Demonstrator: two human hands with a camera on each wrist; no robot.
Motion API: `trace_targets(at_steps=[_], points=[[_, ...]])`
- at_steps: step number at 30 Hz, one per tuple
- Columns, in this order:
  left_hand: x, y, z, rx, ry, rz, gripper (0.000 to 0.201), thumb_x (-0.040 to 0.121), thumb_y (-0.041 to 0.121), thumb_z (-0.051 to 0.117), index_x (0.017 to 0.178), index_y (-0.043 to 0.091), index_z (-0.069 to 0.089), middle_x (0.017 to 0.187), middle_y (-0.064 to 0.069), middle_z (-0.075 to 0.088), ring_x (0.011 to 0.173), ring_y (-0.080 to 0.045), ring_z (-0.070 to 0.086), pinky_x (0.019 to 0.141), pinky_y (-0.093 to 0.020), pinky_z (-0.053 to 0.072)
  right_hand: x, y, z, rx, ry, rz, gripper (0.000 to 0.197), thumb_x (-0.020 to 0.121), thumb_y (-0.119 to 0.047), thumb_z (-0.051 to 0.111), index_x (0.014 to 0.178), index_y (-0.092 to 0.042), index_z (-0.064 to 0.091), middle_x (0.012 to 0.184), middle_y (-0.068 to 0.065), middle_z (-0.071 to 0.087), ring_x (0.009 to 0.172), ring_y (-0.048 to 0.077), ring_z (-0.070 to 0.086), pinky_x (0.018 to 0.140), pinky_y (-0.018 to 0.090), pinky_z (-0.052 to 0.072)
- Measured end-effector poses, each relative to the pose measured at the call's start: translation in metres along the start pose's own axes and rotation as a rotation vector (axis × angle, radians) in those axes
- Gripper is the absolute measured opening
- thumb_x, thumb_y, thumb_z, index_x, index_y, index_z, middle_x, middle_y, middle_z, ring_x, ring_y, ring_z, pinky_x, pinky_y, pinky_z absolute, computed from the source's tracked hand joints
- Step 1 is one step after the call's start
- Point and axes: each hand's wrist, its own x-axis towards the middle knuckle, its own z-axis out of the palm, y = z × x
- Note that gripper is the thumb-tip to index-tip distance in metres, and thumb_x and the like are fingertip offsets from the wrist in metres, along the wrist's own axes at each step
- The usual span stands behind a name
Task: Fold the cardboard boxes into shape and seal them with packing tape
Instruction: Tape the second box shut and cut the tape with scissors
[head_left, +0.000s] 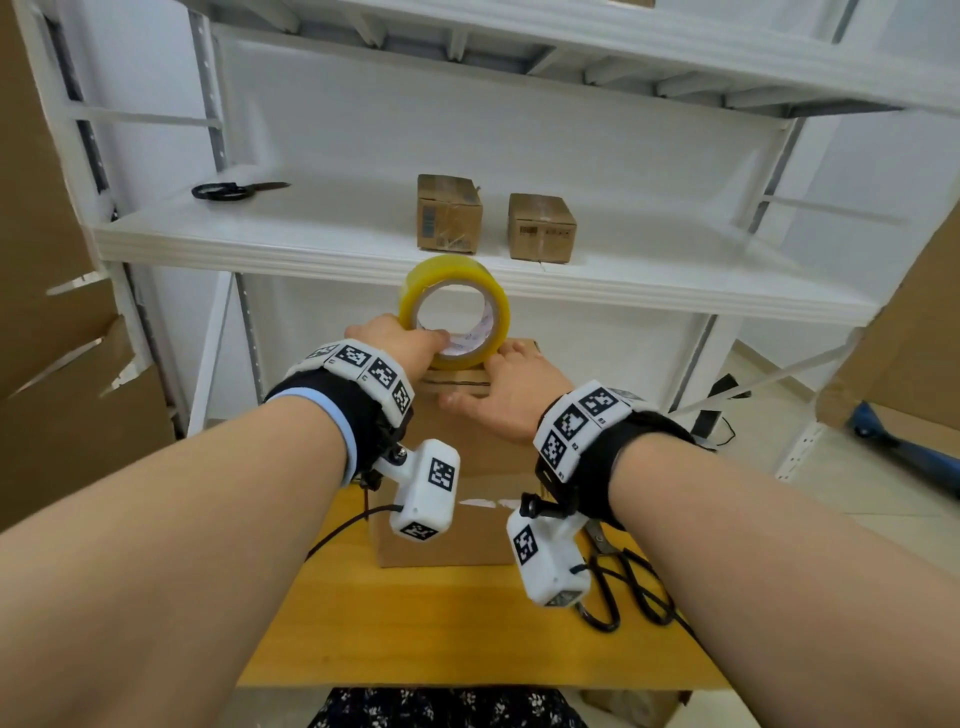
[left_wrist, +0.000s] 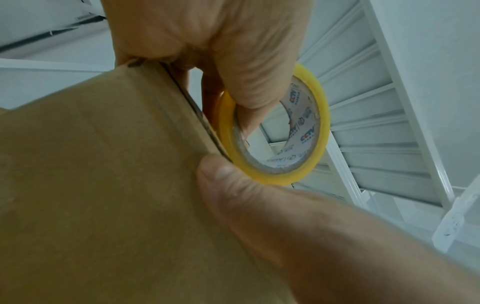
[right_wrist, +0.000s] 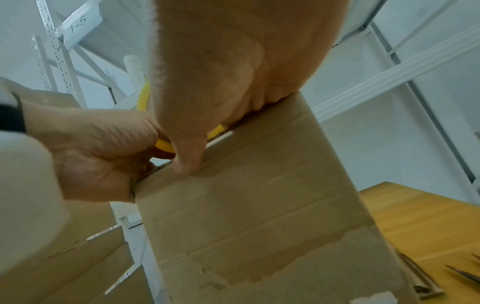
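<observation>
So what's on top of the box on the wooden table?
On the box stands the yellow tape roll on edge, gripped by the left hand; the right hand rests beside it. The flap seam underneath is covered.

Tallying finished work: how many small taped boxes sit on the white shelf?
2: one small taped box mid-shelf, the other just right of it. More may be hidden outside the view.

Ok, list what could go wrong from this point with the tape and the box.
1. The left hand holds the tape roll at the top far edge of the box; if the strip runs off the seam, the flaps may stay unsealed.
2. The right hand lies flat on the box top close to the roll, so its fingers could get taped down.
3. The box stands tall on the wooden table and might tip when the tape is pulled.
</observation>
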Motion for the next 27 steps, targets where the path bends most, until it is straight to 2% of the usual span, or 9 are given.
trace_targets(at_steps=[5,8,11,13,16,18,22,25,27], points=[[0.002,0.001,-0.003,-0.001,0.012,0.015,0.028,0.086,0.043,0.06,0.073,0.02,0.051,0.087,-0.01,0.064,0.074,-0.025,0.06,0.081,-0.038,0.054,-0.004,-0.001,0.001,-0.014,0.014,-0.008,0.083,0.087,-0.074,0.042,0.144,-0.015,0.044,0.147,0.012,0.043,0.136,0.03,0.036,0.115,0.042,0.029],[0.001,-0.002,-0.013,0.003,0.022,0.029,0.027,0.092,0.033,0.055,0.071,0.017,0.046,0.074,-0.007,0.053,0.063,-0.021,0.049,0.066,-0.032,0.042,-0.005,0.002,0.002,0.02,0.024,-0.017,0.083,0.086,-0.073,0.046,0.146,-0.015,0.041,0.153,0.009,0.038,0.141,0.028,0.032,0.117,0.042,0.027],[0.002,-0.008,-0.02,-0.043,0.077,0.028,0.027,0.092,0.036,0.054,0.078,0.013,0.051,0.072,-0.006,0.052,0.061,-0.02,0.048,0.066,-0.033,0.04,-0.006,0.0,0.002,0.032,0.029,-0.027,0.085,0.085,-0.073,0.046,0.148,-0.016,0.035,0.156,0.008,0.033,0.143,0.028,0.028,0.118,0.043,0.025],[0.001,-0.012,-0.016,-0.115,0.084,0.004,0.037,0.091,0.05,0.057,0.089,0.013,0.055,0.072,-0.005,0.054,0.062,-0.019,0.05,0.07,-0.034,0.041,-0.005,-0.002,0.002,0.003,0.027,-0.028,0.088,0.085,-0.074,0.044,0.151,-0.018,0.032,0.157,0.009,0.031,0.144,0.028,0.027,0.119,0.043,0.023],[-0.001,-0.017,-0.005,-0.219,0.082,-0.017,0.054,0.076,0.065,0.069,0.093,0.015,0.058,0.079,-0.005,0.061,0.068,-0.022,0.058,0.071,-0.036,0.046,-0.004,-0.004,0.004,-0.041,0.017,-0.032,0.089,0.084,-0.077,0.04,0.152,-0.02,0.033,0.157,0.01,0.03,0.145,0.03,0.024,0.12,0.045,0.021],[-0.002,-0.017,-0.001,-0.198,0.087,0.009,0.053,0.073,0.063,0.072,0.092,0.015,0.059,0.083,-0.007,0.065,0.071,-0.025,0.061,0.068,-0.035,0.047,-0.004,-0.003,0.006,-0.041,0.006,-0.03,0.089,0.083,-0.078,0.04,0.152,-0.022,0.034,0.158,0.011,0.03,0.146,0.03,0.023,0.12,0.045,0.02],[-0.003,-0.007,-0.011,-0.049,0.091,0.06,0.035,0.091,0.047,0.06,0.086,0.013,0.058,0.075,-0.007,0.057,0.066,-0.024,0.054,0.067,-0.034,0.042,-0.003,0.0,0.005,-0.031,-0.008,-0.029,0.088,0.084,-0.077,0.041,0.152,-0.022,0.033,0.159,0.011,0.028,0.147,0.03,0.022,0.12,0.045,0.019],[0.001,-0.011,-0.015,-0.021,0.12,0.082,0.033,0.093,0.041,0.057,0.076,0.013,0.056,0.068,-0.007,0.055,0.065,-0.026,0.055,0.065,-0.034,0.045,-0.004,0.002,0.006,0.034,0.021,-0.028,0.095,0.083,-0.074,0.047,0.155,-0.018,0.022,0.16,0.009,0.026,0.147,0.027,0.023,0.121,0.044,0.021],[0.002,-0.017,-0.016,-0.054,0.156,0.069,0.033,0.093,0.04,0.056,0.075,0.012,0.056,0.066,-0.008,0.055,0.065,-0.029,0.056,0.063,-0.034,0.046,-0.005,0.005,0.005,0.088,0.021,-0.015,0.1,0.082,-0.072,0.052,0.156,-0.015,0.015,0.161,0.007,0.025,0.147,0.025,0.023,0.12,0.042,0.023]])
